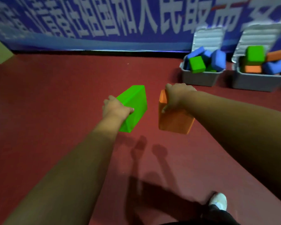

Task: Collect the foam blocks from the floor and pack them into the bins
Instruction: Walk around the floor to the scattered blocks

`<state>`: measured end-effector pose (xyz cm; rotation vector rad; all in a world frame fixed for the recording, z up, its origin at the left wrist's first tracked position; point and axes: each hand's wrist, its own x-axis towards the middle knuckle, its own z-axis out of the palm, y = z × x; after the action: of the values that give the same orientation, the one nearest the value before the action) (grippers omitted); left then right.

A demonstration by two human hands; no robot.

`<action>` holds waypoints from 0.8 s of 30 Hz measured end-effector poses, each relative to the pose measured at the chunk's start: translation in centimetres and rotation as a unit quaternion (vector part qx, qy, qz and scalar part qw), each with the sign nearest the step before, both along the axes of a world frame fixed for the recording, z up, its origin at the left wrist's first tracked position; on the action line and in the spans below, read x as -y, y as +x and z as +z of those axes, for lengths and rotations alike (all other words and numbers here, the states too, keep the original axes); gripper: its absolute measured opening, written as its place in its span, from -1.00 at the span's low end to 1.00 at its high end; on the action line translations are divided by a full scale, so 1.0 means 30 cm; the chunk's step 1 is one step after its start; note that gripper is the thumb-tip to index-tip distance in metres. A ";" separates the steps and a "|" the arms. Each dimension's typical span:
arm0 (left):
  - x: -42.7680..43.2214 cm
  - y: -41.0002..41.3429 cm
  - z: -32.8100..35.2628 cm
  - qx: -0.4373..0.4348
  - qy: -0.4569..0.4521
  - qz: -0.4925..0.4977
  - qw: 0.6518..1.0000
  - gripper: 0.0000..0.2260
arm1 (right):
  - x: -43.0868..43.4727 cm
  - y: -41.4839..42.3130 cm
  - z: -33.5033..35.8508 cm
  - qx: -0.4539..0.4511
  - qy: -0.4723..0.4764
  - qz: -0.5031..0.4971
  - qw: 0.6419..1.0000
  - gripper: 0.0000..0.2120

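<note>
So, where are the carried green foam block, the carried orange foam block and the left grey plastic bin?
Carried green rectangular foam block [136,106]: head view, its broad face.
Carried orange rectangular foam block [175,122]: head view, its lower face.
Left grey plastic bin [199,78]: head view, its front wall.

Matt foam blocks [133,108], grey plastic bins [199,77], smooth red floor [55,95].

I hold two foam blocks: one green block [133,106], one orange block [175,122]. Two grey bins: left bin [199,78], right bin [253,82].
</note>
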<state>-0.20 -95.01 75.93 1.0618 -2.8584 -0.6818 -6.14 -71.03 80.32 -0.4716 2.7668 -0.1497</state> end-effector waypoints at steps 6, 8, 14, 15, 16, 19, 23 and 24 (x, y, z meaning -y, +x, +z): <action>-0.795 -0.512 -0.026 -0.020 0.043 -0.122 0.991 -0.03 | -0.819 -0.304 -0.052 0.020 -0.026 -0.136 0.990 -0.05; -1.070 -0.634 -0.023 -0.014 0.047 -0.183 0.982 -0.05 | -1.096 -0.370 -0.047 0.018 -0.026 -0.180 0.983 -0.09; -1.778 -0.868 -0.012 -0.012 0.016 -0.391 0.920 -0.12 | -1.785 -0.442 0.020 0.008 -0.020 -0.337 0.941 -0.26; -1.879 -0.905 -0.012 -0.011 0.011 -0.420 0.907 -0.14 | -1.874 -0.440 0.023 0.008 -0.022 -0.360 0.933 -0.24; -1.980 -0.943 -0.015 -0.013 0.005 -0.447 0.895 -0.15 | -1.962 -0.439 0.019 0.006 -0.024 -0.381 0.924 -0.22; -2.277 -1.054 -0.034 -0.028 -0.013 -0.509 0.860 -0.18 | -2.204 -0.451 -0.012 0.003 -0.018 -0.430 0.903 -0.15; -2.659 -1.226 -0.099 -0.042 -0.005 -0.554 0.831 -0.18 | -2.519 -0.508 -0.023 0.005 -0.010 -0.487 0.873 -0.15; -2.758 -1.275 -0.116 -0.042 -0.004 -0.571 0.820 -0.17 | -2.597 -0.526 -0.018 0.003 -0.008 -0.499 0.866 -0.16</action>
<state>-38.44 -12.27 72.46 -0.8348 -3.1249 -0.6414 -21.91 6.89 79.77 0.9959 2.7006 -0.3983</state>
